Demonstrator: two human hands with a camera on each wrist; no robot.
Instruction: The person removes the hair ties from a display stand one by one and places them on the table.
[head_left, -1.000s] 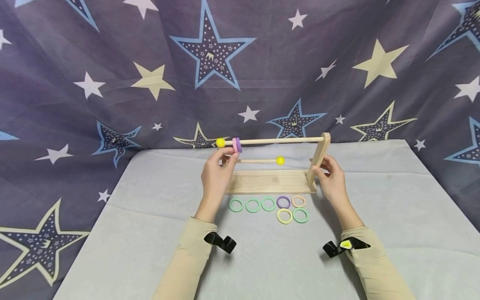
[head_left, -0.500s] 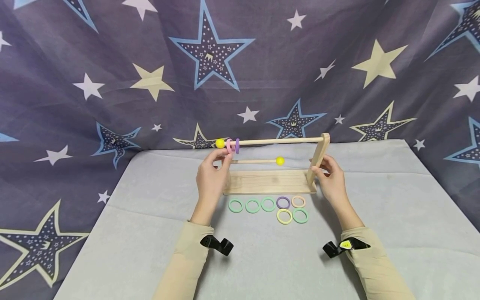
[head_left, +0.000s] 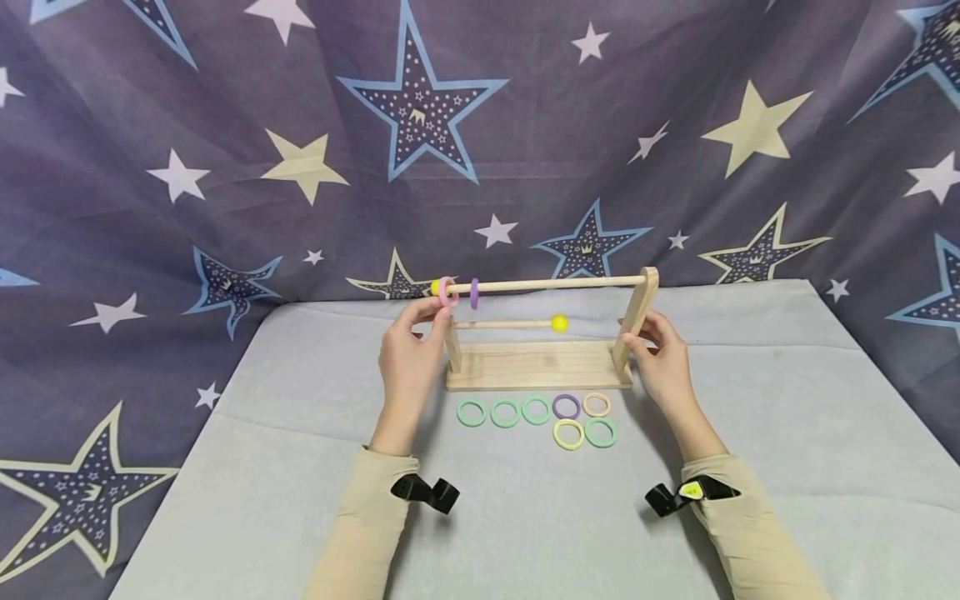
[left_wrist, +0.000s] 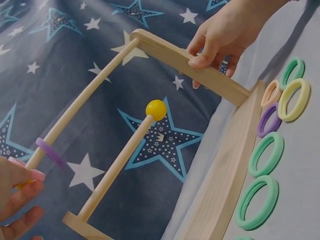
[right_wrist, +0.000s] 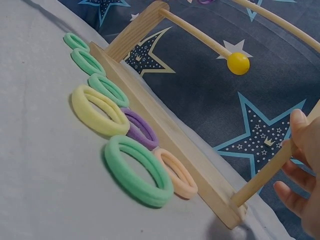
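Note:
My left hand [head_left: 408, 358] pinches a pink hair tie [left_wrist: 36, 175] at the left end of the wooden stand's upper rod [head_left: 558, 284]. The tie overlaps the yellow ball [head_left: 435, 287] that caps this rod. A little to the right, a purple hair tie [head_left: 474, 293] hangs on the same rod, apart from the pink one. With thumb and fingers, my right hand [head_left: 666, 358] grips the tall right post [head_left: 636, 321] of the stand. Below, a shorter rod [head_left: 510, 324] reaches right from the low left post [head_left: 454, 350] and ends in another yellow ball [head_left: 559, 322].
In front of the stand's base [head_left: 543, 365] lie several loose hair ties: green ones [head_left: 506, 425], a purple one [right_wrist: 142, 131], a peach one [right_wrist: 176, 174] and a yellow one [right_wrist: 100, 111]. Grey cloth [head_left: 525, 525] covers the table, and a star-patterned curtain [head_left: 247, 75] hangs behind.
My left hand has moved left, drawing the pink hair tie along the rod to the ball end, away from the purple one beside it. The right hand stays on the post.

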